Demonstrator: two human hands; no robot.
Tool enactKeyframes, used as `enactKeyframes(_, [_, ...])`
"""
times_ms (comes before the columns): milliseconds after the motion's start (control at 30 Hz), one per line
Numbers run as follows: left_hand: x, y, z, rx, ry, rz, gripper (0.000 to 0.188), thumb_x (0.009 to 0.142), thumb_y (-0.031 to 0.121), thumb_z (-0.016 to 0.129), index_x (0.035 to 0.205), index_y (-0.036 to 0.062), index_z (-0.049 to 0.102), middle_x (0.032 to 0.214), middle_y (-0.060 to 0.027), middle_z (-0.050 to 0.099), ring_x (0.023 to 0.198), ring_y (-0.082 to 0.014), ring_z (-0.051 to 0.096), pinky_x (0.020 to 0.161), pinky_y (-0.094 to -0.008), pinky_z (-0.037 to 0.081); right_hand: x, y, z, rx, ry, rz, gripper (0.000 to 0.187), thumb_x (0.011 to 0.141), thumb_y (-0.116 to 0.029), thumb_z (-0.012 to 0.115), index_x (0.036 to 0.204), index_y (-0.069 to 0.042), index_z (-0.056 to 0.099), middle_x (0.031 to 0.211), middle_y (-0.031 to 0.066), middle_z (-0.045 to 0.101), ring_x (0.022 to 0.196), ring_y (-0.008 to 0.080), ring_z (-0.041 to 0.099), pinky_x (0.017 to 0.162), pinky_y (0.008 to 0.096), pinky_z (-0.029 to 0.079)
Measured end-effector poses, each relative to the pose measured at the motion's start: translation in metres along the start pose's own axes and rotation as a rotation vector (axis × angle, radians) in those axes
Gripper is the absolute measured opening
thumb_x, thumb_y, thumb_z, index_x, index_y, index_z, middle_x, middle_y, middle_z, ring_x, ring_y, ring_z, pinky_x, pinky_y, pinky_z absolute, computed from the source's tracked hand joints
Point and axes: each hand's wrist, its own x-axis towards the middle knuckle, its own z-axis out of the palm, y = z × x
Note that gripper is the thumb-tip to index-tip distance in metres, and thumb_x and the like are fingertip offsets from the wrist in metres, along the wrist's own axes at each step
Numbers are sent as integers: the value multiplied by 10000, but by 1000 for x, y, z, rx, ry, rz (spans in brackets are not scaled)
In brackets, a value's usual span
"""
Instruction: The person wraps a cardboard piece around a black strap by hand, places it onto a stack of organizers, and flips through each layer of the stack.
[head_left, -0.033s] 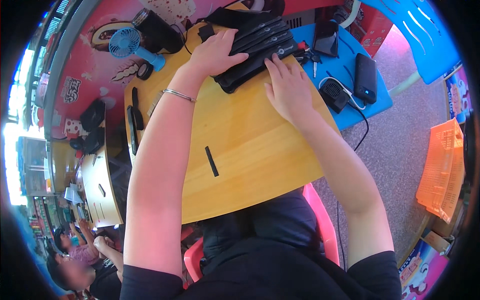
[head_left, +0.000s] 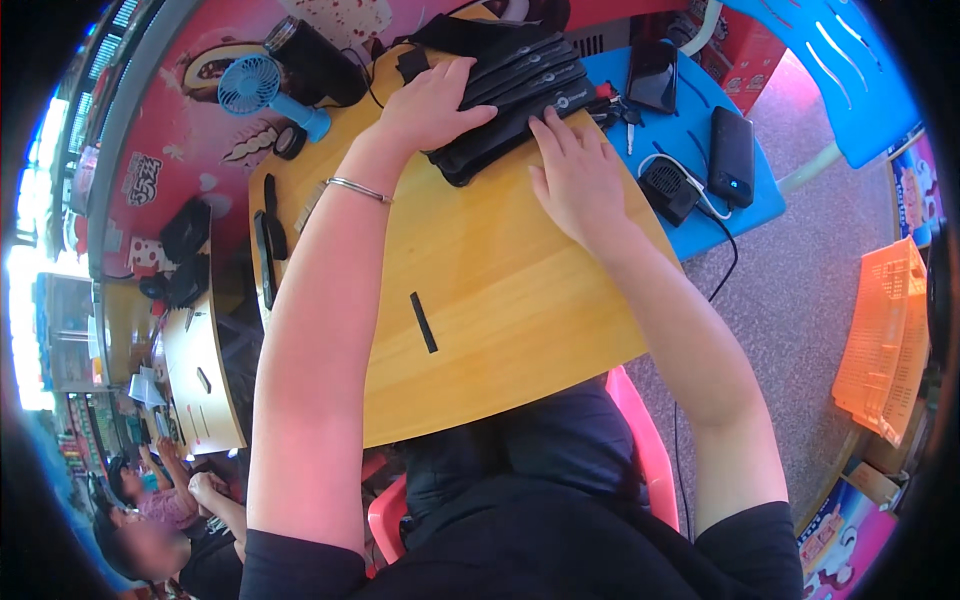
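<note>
Several flat black pouches [head_left: 525,88] lie overlapped in a row at the far end of the wooden table [head_left: 480,270], small pale marks showing on their faces. My left hand [head_left: 430,105] rests over their left end, fingers stretched out and thumb spread toward the middle. Against the near right edge of the front pouch, my right hand [head_left: 580,175] lies palm down, its fingers extended and fingertips touching the fabric. Neither hand is closed around anything. A short black strip [head_left: 424,322] lies by itself nearer to me on the tabletop.
A blue handheld fan [head_left: 250,88] and a black bottle [head_left: 315,62] are at the far left. On the blue stool [head_left: 768,198] to the right are a phone [head_left: 652,76], a power bank [head_left: 732,155] and a black charger [head_left: 665,190]. An orange basket [head_left: 880,340] stands farther right.
</note>
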Motion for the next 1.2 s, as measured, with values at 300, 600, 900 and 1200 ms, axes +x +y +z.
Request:
enactKeyframes(300, [-2, 4, -3, -23, 34, 23, 726, 882, 458, 619, 1419, 30, 382, 1340, -186, 537, 1275, -332, 487, 1051, -411, 404, 1, -1, -4, 35, -15, 10, 625, 854, -232, 645, 1435, -157, 426, 1415, 103, 510, 1114, 273, 533, 914, 411, 427])
enactKeyframes(600, [-1, 2, -4, 2, -43, -14, 760, 885, 502, 584, 1446, 41, 363, 1430, -147, 470, 1337, -299, 439, 1072, -414, 407, 4, -6, -7, 20, -61, 5, 768, 844, -182, 664, 1509, -338, 313, 1407, 182, 502, 1113, 291, 555, 907, 412, 423])
enactKeyframes(900, [-1, 4, -5, -8, -39, -14, 773, 882, 499, 585, 1455, 37, 350, 1422, -149, 475, 1327, -306, 445, 1065, -418, 412, 7, -11, -4, 27, -28, 15, 713, 833, -167, 662, 1470, -335, 390, 1379, 211, 517, 1099, 283, 566, 878, 389, 415])
enactKeyframes(1200, [-2, 4, -4, -10, -41, -23, 798, 863, 517, 604, 1452, 38, 361, 1427, -146, 478, 1335, -287, 443, 1067, -410, 413, 7, -13, -6, 32, -21, 22, 667, 838, -173, 660, 1445, -325, 430, 1365, 212, 524, 1083, 281, 570, 863, 388, 420])
